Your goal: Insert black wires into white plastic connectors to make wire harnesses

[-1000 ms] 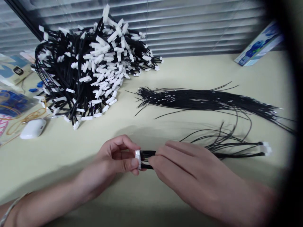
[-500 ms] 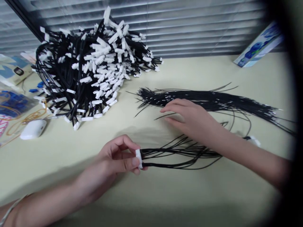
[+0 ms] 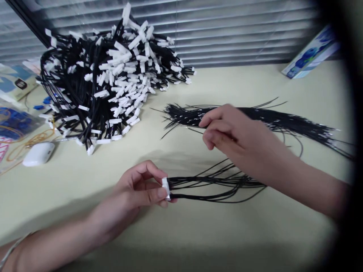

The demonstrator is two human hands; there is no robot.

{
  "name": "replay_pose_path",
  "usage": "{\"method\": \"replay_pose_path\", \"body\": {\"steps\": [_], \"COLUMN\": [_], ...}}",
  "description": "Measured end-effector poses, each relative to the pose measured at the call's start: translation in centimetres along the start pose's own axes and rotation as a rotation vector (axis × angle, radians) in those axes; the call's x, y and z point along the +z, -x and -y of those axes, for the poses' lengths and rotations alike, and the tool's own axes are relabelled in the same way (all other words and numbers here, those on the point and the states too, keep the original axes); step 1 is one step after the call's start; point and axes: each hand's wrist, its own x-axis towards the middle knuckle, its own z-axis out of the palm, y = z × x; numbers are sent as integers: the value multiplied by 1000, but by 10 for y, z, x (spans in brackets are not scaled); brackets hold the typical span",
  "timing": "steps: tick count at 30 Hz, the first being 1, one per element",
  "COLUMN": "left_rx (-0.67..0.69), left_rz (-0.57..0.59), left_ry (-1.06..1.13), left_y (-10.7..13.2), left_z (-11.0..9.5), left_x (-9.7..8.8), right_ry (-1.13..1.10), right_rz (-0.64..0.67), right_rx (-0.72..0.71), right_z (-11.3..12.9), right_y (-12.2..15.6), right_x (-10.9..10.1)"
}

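1. The left hand pinches a white connector between thumb and fingers, at the lower middle of the view.
2. Black harness wires run from that connector toward the right and pass out of sight behind the right hand and forearm.
3. The right hand is narrow, its fingers curled and thumb drawn close to them, in front of a bundle of loose black wires.
4. A single black wire with a bright tip reaches this hand's fingertips; I cannot tell whether they grip it.
5. Beyond the left hand, a large heap of black wire harnesses with white connectors lies on the pale table, near the window blinds.
6. Left of the heap's lower edge sits a white earbud case.
7. A carton stands at the far right.
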Motion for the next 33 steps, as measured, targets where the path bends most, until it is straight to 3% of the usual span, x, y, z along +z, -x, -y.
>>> {"method": "replay_pose_path", "body": {"steps": [5, 11, 21, 33], "left_rx": [24, 28, 29, 31], "left_rz": [19, 16, 13, 22], "left_ry": [27, 41, 31, 36], "left_y": [-1, -1, 0, 1], "left_z": [0, 0, 2, -1], "left_x": [1, 1, -2, 0], "right_ry": [26, 282, 359, 343], "right_rz": [64, 141, 116, 126], "right_rx": [-171, -497, -546, -499], "right_z": [43, 48, 43, 44], "right_y": [21, 35, 35, 36], "right_x": [-9, 7, 10, 12]}}
